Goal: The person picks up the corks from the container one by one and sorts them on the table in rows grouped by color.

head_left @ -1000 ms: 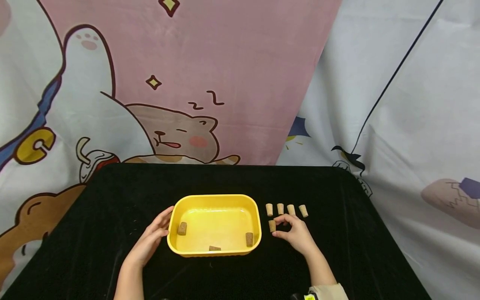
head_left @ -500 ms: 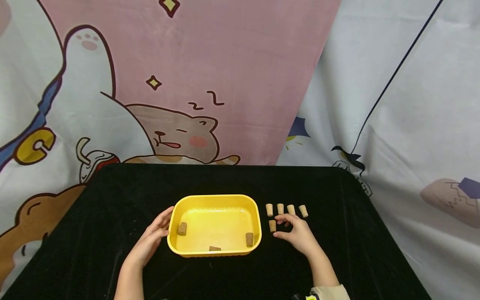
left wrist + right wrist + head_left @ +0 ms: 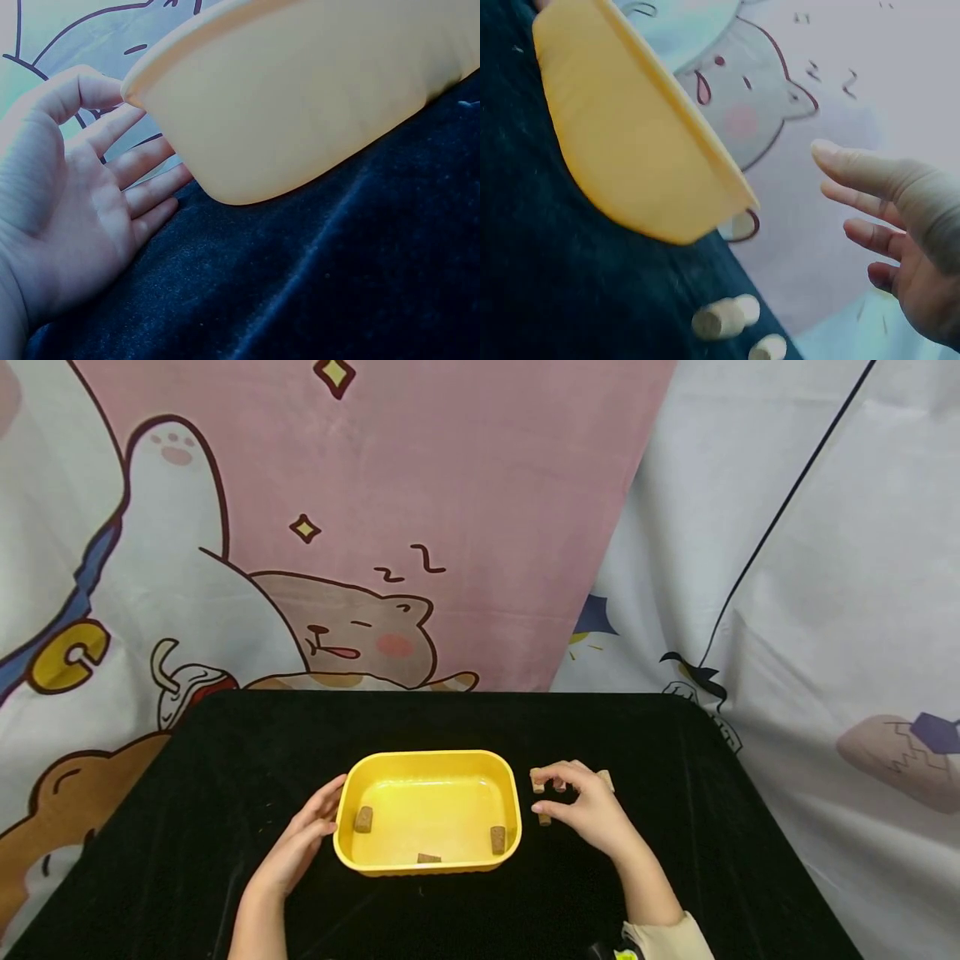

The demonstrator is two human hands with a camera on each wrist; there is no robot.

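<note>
My left hand (image 3: 296,839) rests at the left end of a yellow plastic tub (image 3: 427,760). In the left wrist view its thumb touches the tub's rim and the fingers reach straight toward the outer wall. Three brown corks lie inside: one at the left (image 3: 363,819), one at the right (image 3: 498,839), and one at the near wall (image 3: 429,858), partly hidden. My right hand (image 3: 588,806) hovers over the corks right of the tub, thumb and fingers apart, nothing between them. A near cork (image 3: 544,820) shows below the thumb; the back-row corks (image 3: 606,779) are partly covered by the hand.
Everything stands on a table with a black cloth (image 3: 420,918). Behind its far edge hangs a cartoon-printed curtain (image 3: 510,527). In the right wrist view, several corks (image 3: 718,319) stand near the tub's end.
My right hand has left the near cork, which stays in its place, and has risen slightly away with its fingers above the back row. The left hand and tub hold still.
</note>
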